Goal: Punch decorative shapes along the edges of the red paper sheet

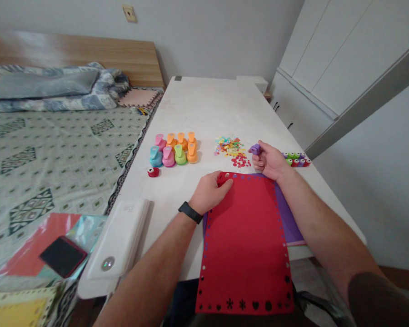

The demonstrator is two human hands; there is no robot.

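Note:
A red paper sheet (247,245) with punched shapes along its edges lies on the white table (204,109), overhanging the near edge, on top of a purple sheet (289,222). My left hand (209,191) rests on the red sheet's far left corner, fingers curled, pinching its edge. My right hand (269,161) is closed in a fist around a small purple paper punch (255,149), held just beyond the sheet's far right corner. A pile of colourful punched shapes (231,150) lies just left of that hand.
Several larger pastel punches (175,150) stand in a cluster left of centre, with a small red punch (153,172) nearby. A row of small punches (296,159) lies at the right edge. A white device (119,240) sits front left. A bed (47,150) with papers flanks the table.

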